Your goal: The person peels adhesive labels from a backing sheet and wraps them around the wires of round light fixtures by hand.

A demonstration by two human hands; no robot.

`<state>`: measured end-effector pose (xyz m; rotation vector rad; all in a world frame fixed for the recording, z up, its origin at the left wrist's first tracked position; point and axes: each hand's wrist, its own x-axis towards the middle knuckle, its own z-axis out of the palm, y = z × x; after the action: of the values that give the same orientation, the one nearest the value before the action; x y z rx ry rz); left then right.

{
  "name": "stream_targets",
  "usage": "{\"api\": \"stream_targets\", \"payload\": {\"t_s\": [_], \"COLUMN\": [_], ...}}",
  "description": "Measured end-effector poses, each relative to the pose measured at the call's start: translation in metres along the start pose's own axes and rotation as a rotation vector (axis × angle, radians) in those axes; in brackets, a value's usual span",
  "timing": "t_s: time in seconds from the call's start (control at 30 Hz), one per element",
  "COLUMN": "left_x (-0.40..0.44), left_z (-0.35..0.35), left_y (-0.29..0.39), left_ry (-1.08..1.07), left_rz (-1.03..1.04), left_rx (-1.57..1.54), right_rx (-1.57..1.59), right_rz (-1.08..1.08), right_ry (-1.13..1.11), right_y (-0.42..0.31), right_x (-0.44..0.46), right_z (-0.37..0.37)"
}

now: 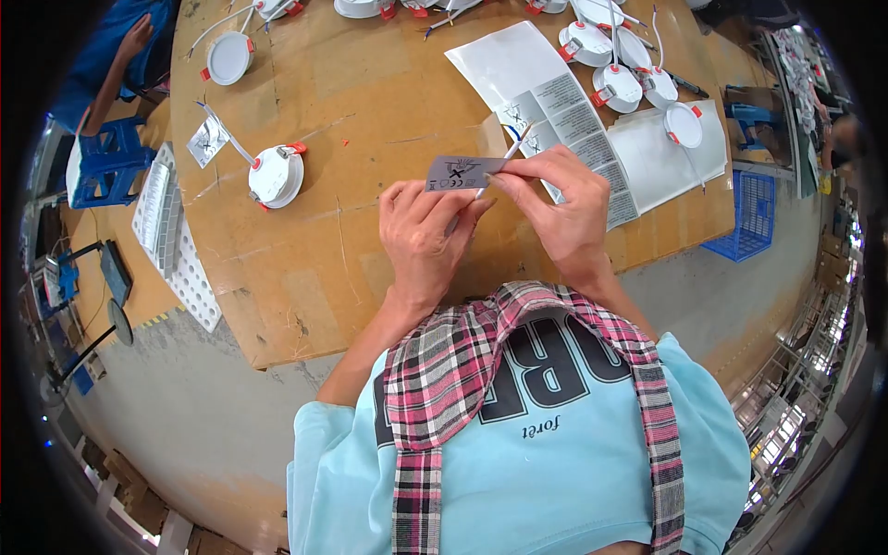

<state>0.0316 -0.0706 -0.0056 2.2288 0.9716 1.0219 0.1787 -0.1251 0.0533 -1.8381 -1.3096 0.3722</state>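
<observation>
A small silver-grey printed label [449,173] with a crossed-out mark and CE print is held over the table's near edge. Between its thumb and finger, my right hand [569,208] pinches the label's right end, beside a white cable [514,151]. Bare wire ends, one of them blue, stick out at the cable's top. My left hand [425,233] has its fingers closed around the cable's lower part, just under the label. Whatever the cable leads to is hidden by the left hand. A white round downlight [277,177] with red clips lies to the left, a label [207,141] on its cable.
Sheets of printed labels [564,116] lie right of my hands, partly on a white sheet [680,162]. Several downlights [618,88] crowd the back right; another downlight [228,58] is at back left. A person's arm [116,79] shows beyond the left edge, near a blue stool [111,166].
</observation>
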Motion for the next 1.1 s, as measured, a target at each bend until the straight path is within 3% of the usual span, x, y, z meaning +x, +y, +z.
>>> {"api": "stream_targets", "payload": {"t_s": [1.1], "left_x": [-0.0046], "left_z": [-0.0016], "left_y": [0.0061], "left_ry": [0.004], "left_rz": [0.034], "left_rx": [-0.023], "right_rx": [0.089], "right_rz": [-0.065], "right_ry": [-0.021], "right_y": [0.0062], "right_x": [-0.0028], "right_z": [-0.0011]}}
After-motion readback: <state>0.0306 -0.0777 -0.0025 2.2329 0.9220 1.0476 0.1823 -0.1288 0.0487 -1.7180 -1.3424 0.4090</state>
